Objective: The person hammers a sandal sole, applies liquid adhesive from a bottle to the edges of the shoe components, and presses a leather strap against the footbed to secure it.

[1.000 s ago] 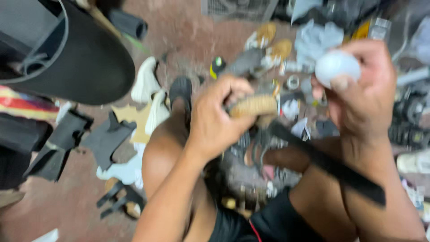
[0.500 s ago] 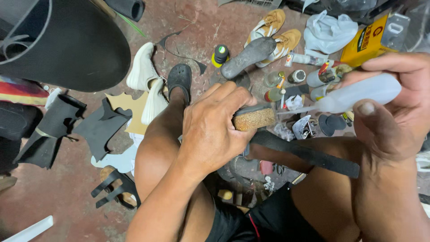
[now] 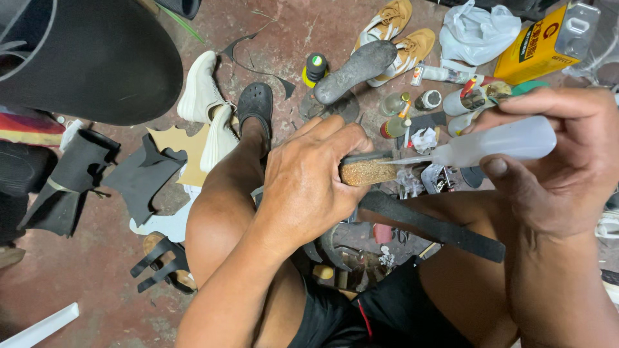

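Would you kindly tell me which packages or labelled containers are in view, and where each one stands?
Yellow rectangular tin: top right, tilted, metal top, dark and red label.
White plastic bag: top, left of the tin, crumpled.
Translucent squeeze bottle: in the right hand, nozzle toward the cork-coloured piece in the left hand.

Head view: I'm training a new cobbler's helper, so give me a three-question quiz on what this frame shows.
1. True or false: the right hand holds a clear squeeze bottle.
2. What does the bottle's nozzle point at?
A. the yellow can
B. the cork-soled piece in the left hand
C. the white shoes
3. What long dark thing lies across the person's thighs?

Key:
1. True.
2. B.
3. A black strip.
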